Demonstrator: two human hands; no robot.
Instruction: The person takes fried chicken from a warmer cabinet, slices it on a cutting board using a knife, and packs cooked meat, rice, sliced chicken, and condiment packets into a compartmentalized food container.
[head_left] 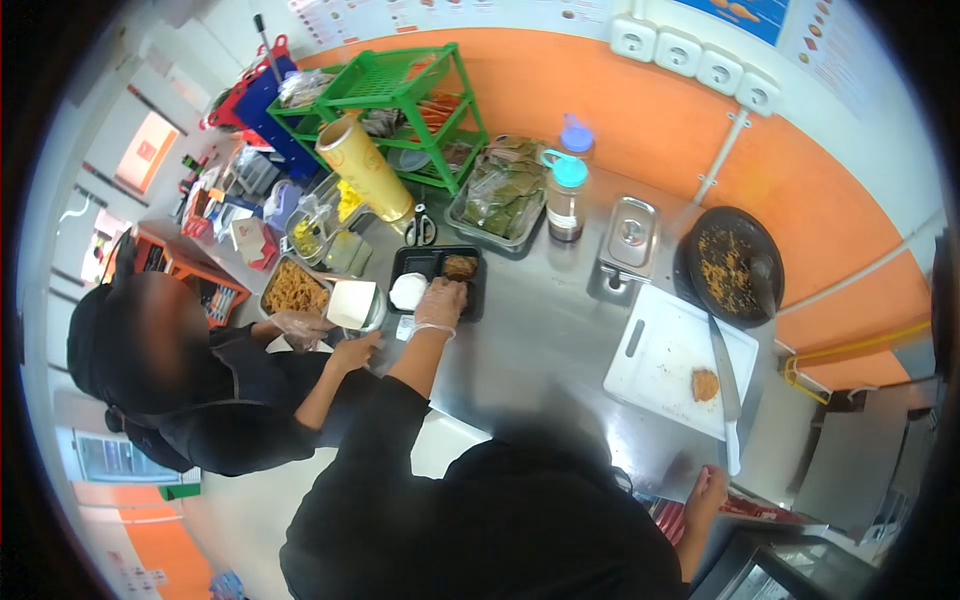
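My left hand [442, 303], in a clear plastic glove, reaches into a black compartment tray [483, 282]. Its fingers bunch at the tray's right side, just below a brown piece of food [460, 266]; whatever they pinch is hidden. White rice [408, 291] sits in the left part of that tray. My right hand [709, 490] is bare and loosely closed, with nothing visible in it, at the table's front edge. Closest to it is a knife [726, 380] lying across a white cutting board [640, 372], beside a browned food piece [705, 385].
A co-worker [250, 390] on the left handles a white box [353, 304] beside a tray of fried food [295, 289]. Behind stand scissors [420, 228], a green rack [400, 90], a leaf-filled tub [505, 195], a bottle [566, 205], a steel container [631, 236] and a black pan [735, 265].
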